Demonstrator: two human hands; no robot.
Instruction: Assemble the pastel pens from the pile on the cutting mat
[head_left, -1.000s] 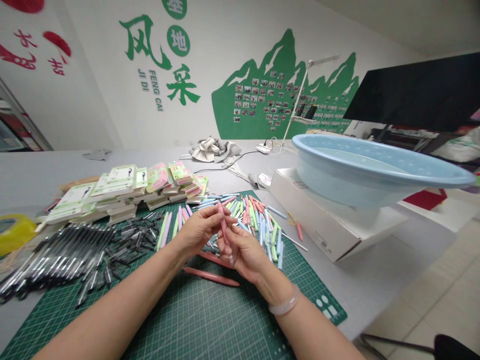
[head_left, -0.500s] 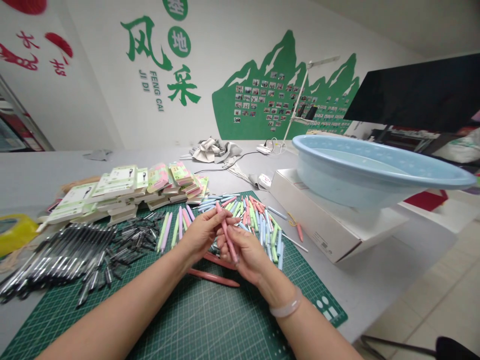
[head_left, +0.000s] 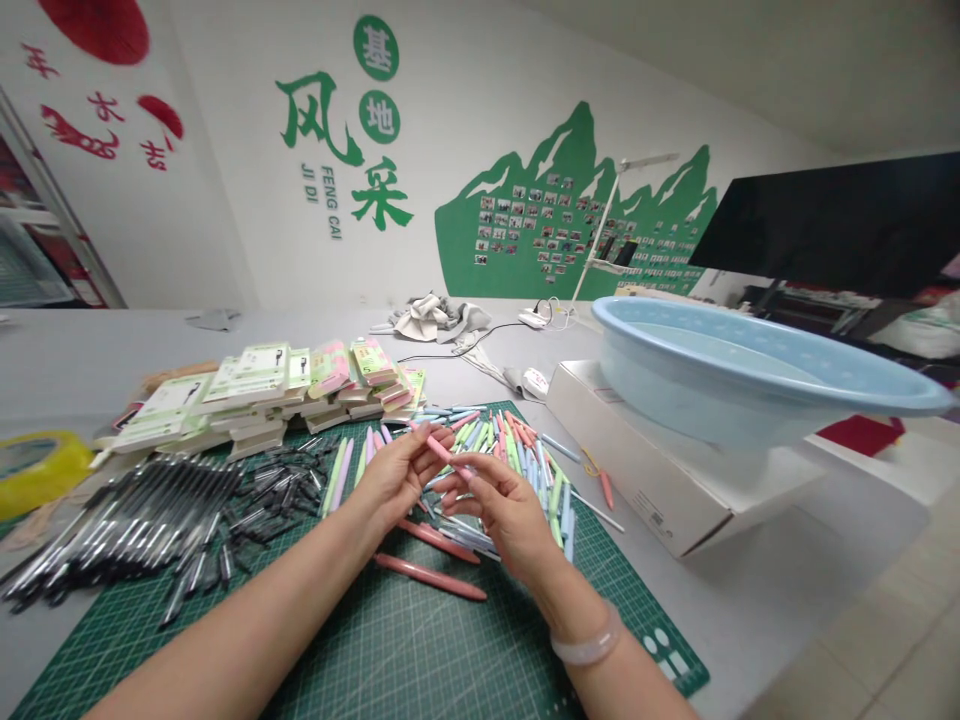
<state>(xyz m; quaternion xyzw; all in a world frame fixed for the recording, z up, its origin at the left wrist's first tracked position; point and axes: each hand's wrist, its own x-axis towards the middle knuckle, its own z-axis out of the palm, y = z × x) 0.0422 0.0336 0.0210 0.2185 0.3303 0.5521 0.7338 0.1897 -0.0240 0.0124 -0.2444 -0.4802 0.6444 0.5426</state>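
A pink pen [head_left: 438, 447] slants between my two hands above the pile. My left hand [head_left: 397, 475] grips its upper end between thumb and fingers. At the lower end, the thumb and fingers of my right hand [head_left: 504, 508] close on the pen. Just below, two reddish-pink pens [head_left: 431, 578] lie side by side on the green cutting mat [head_left: 420, 660]. Behind my hands spreads a heap of pink, green and blue pen parts [head_left: 517, 440]. Green and purple pens [head_left: 339, 475] are lined up left of my left hand.
Clear black-capped pens [head_left: 157, 500] and small black parts [head_left: 281, 480] cover the mat's left side. Stacked small boxes [head_left: 247, 385] stand behind them, with yellow tape [head_left: 45, 470] at far left. A blue basin [head_left: 720, 370] rests on a white box [head_left: 645, 470] at right.
The pen has turned from steep to flatter, and my right hand has shifted from around its lower part to pinching its end. The whole view has tilted slightly upward.
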